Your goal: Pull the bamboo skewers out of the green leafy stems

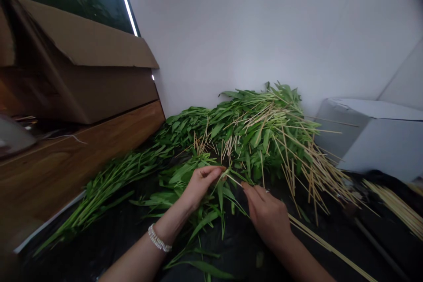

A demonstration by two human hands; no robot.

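My left hand (200,185), with a pearl bracelet at the wrist, pinches a bunch of green leafy stems (205,216) at its top. My right hand (264,213) is closed on a thin bamboo skewer (235,180), whose tip points at my left fingertips. The leaves of the bunch hang down between both wrists onto the black sheet (109,238). Just behind my hands lies a big heap of leafy greens threaded on skewers (264,136).
Loose green stems (99,189) stretch to the left along a wooden board (66,163). An open cardboard box (82,79) sits above it. A white box (373,136) stands at the right by the white wall. More bare skewers (396,205) lie at the right edge.
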